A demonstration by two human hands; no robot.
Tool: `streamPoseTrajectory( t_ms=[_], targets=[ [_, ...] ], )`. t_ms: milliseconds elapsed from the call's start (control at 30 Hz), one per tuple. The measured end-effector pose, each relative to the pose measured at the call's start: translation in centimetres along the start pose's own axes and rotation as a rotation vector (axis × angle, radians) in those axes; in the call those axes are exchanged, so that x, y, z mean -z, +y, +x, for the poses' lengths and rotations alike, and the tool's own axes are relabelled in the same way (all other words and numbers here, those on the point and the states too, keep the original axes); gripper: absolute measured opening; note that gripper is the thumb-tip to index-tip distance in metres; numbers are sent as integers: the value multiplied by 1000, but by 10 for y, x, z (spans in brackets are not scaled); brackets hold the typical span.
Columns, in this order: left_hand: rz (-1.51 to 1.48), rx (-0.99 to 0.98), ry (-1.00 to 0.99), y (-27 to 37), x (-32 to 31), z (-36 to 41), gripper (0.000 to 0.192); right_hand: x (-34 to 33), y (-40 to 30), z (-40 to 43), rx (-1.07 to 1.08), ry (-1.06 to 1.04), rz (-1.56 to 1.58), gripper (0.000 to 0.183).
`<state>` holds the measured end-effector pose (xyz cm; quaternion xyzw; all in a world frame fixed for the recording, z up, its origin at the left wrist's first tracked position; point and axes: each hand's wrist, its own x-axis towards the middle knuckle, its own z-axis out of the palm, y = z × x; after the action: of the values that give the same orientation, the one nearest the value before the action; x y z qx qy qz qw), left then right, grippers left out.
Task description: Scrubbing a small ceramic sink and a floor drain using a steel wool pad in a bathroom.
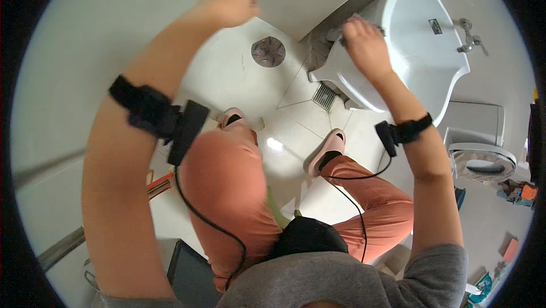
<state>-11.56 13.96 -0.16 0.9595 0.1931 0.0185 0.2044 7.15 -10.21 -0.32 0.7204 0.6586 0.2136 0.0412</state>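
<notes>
My left hand (pixel 236 5) is raised at the upper left, over the floor and near the wall corner. Its fingers are curled and blurred, so whether anything is inside them cannot be seen. At the outer side of a white ceramic washbasin (pixel 420 39), my right hand (pixel 366 46) has its fingers bent around something dark and bristly, possibly a scrubber (pixel 343 40). Most of that object is hidden beneath the hand. Black straps hold small devices on both forearms, with cables running down from them.
A metal tap (pixel 471 43) juts from the wall above the basin. A square drain grate (pixel 325 96) and a round dark patterned disc (pixel 268 51) are on the tiled floor. To the right stands a toilet (pixel 482 148). A dark bin-like object (pixel 192 271) sits at lower left.
</notes>
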Motion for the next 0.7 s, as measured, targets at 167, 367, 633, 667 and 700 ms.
streamPoseTrajectory(
  t_ms=[167, 367, 633, 667, 700],
  targets=[
    [10, 101, -28, -108, -49, -47, 30, -116, -17, -16, -213, -484, -46, 16],
    [-200, 319, -161, -150, -185, -95, 27, -209, -48, -66, -78, -587, -326, 39],
    [-399, 385, -241, -111, -234, -64, 32, -233, -3, -16, -84, -794, -400, 31],
    [-413, 379, -250, -105, -234, -58, 32, -233, 10, 1, -183, -865, -387, 27],
    [-410, 404, -263, -102, -229, -54, 33, -237, 11, 2, -178, -874, -385, 27]
  ],
)
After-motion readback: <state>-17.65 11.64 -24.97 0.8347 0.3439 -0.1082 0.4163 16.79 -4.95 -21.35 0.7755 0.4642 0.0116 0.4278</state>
